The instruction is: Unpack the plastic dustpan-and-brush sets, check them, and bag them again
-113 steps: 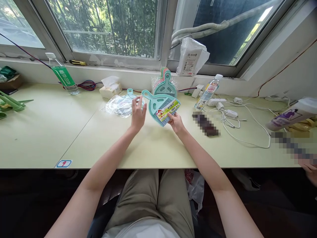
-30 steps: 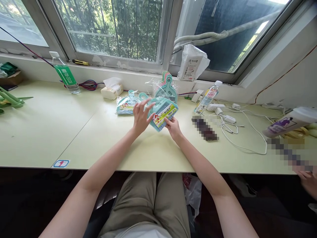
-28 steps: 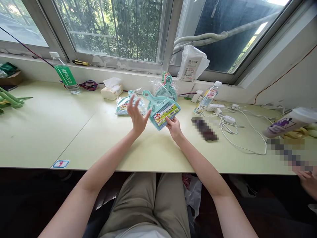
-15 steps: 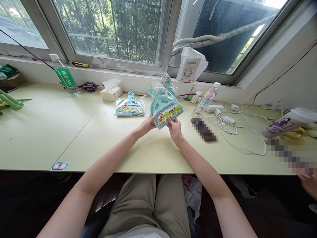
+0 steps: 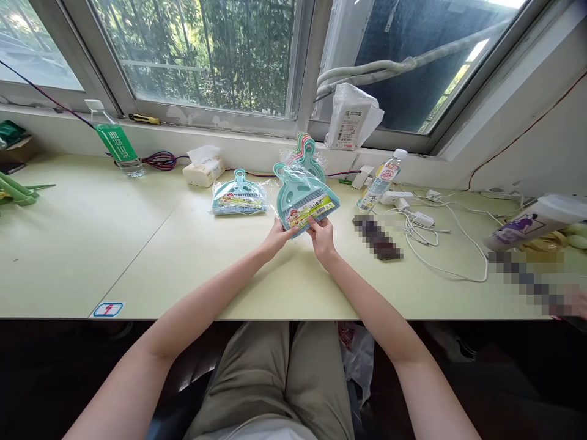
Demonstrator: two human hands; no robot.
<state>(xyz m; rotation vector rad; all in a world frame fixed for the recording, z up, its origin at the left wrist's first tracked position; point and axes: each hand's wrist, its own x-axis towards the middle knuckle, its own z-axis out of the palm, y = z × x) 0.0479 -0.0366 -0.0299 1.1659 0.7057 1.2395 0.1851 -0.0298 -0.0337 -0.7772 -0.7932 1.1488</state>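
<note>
A mint-green mini dustpan and brush set [image 5: 300,198] in clear plastic, with a yellow-green label, is held tilted above the table. My left hand [image 5: 277,237] grips its lower left edge, thumb on the front. At the lower right edge my right hand [image 5: 321,238] pinches it, thumb also on the label side. Behind it stands a stack of dustpans [image 5: 306,146] in several colours, partly hidden. To the left, another wrapped dustpan and brush set [image 5: 239,194] lies on the table.
Left of centre are a tissue pack [image 5: 204,170], coiled cable [image 5: 160,161] and green-labelled bottle [image 5: 117,143]. On the right are another bottle [image 5: 381,181], white cables [image 5: 424,232], a blurred dark object [image 5: 378,238] and a tilted cup [image 5: 532,226]. A person's hand [image 5: 578,302] shows at the far right.
My left hand has shifted slightly right along the lower edge of the held set, its thumb now further over the front. The other person's hand at the right edge has moved up.
</note>
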